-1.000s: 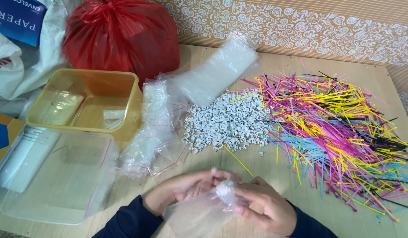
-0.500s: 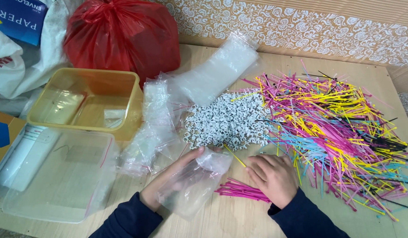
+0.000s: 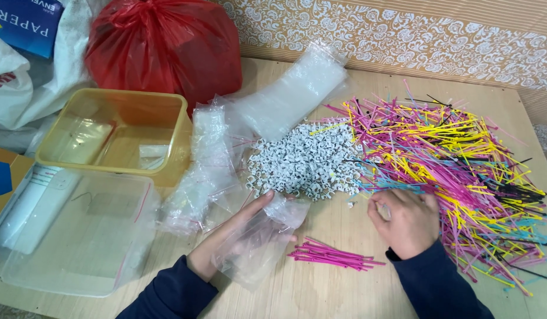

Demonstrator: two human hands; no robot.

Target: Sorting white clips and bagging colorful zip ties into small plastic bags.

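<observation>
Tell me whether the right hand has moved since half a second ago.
Yes. The right hand moved up and rightward, off the pink tie bundle toward the multicoloured cable tie pile.

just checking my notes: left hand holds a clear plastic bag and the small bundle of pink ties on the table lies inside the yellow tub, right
Not quite. The head view shows the bundle of pink ties lying on the bare table between the hands, not in the yellow tub. The left hand does hold the clear plastic bag.

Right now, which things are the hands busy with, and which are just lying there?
Busy with:
left hand holding clear bag
right hand at coloured ties pile
pink bundle

Lying about:
red bag
yellow tub
white clips
</observation>
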